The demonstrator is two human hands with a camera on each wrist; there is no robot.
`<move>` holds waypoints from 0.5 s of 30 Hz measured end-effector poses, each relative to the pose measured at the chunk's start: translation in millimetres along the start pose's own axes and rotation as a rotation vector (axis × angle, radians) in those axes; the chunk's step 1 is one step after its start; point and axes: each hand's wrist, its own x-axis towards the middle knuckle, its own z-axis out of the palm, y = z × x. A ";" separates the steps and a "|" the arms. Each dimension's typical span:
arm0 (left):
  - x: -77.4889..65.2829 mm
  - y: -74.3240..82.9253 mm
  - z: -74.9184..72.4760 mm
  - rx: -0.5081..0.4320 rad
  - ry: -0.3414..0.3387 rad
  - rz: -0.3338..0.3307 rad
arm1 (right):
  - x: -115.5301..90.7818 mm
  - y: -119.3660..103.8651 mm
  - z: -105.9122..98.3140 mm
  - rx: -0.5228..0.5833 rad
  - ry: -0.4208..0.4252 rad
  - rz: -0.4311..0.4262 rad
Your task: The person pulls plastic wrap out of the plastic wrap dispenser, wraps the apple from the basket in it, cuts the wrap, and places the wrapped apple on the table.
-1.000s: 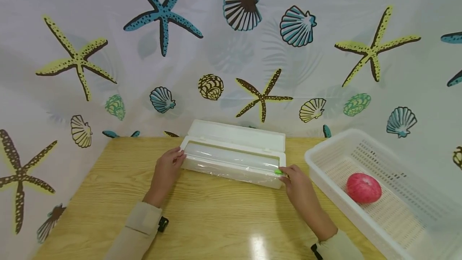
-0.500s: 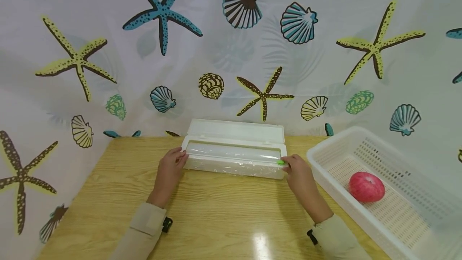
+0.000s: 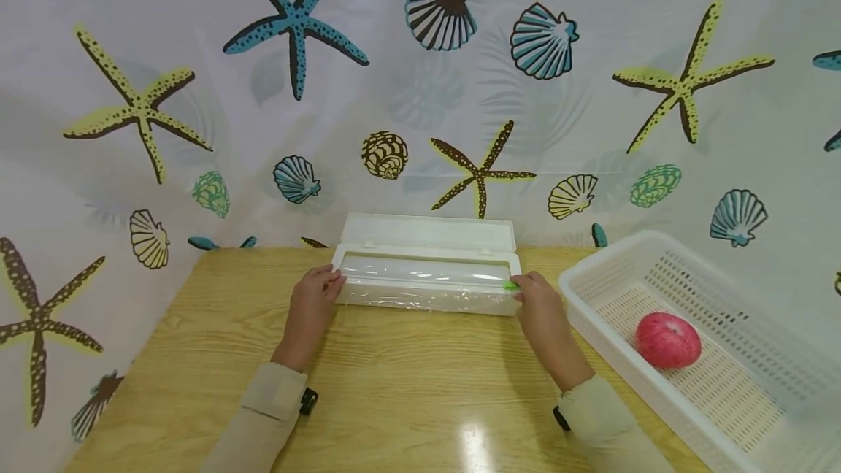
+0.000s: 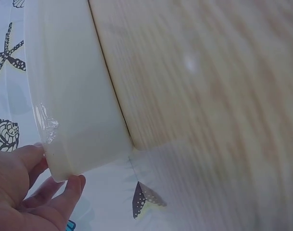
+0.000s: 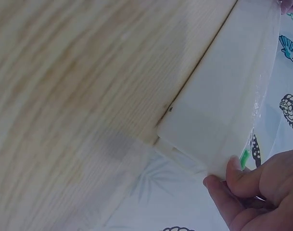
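A white cling film dispenser [image 3: 420,299] lies at the back of the table, its lid [image 3: 427,232] tipped back. Inside is a roll of clear film [image 3: 427,268], and shiny film covers the front. My left hand [image 3: 312,309] pinches the left front corner; in the left wrist view the fingers [image 4: 71,190] curl about that corner. At the right end, my right hand [image 3: 544,320] pinches the other corner beside a green slider [image 3: 509,285]. The right wrist view shows the thumb [image 5: 237,175] on the dispenser's front and the slider partly hidden behind it.
A white perforated basket [image 3: 631,378] stands on the right of the wooden table [image 3: 407,393], with a round pinkish-red fruit [image 3: 667,340] in it. Behind the table hangs a cloth [image 3: 420,93] printed with starfish and shells.
The dispenser's right end has swung back, away from me, so that it lies straighter along the table. Both hands keep their grip, and the right hand has moved back with it.
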 end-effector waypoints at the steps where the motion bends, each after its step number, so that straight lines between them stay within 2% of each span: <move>1: -0.4 -0.2 0.2 -0.001 -0.001 -0.004 | 1.0 0.2 0.5 0.003 -0.002 0.001; 8: -1.3 0.5 2.7 -0.016 0.021 0.011 | 7.4 2.0 3.1 0.009 0.011 0.014; 15: -0.9 4.1 5.9 0.000 0.029 -0.024 | 9.6 5.9 5.1 0.024 -0.001 0.042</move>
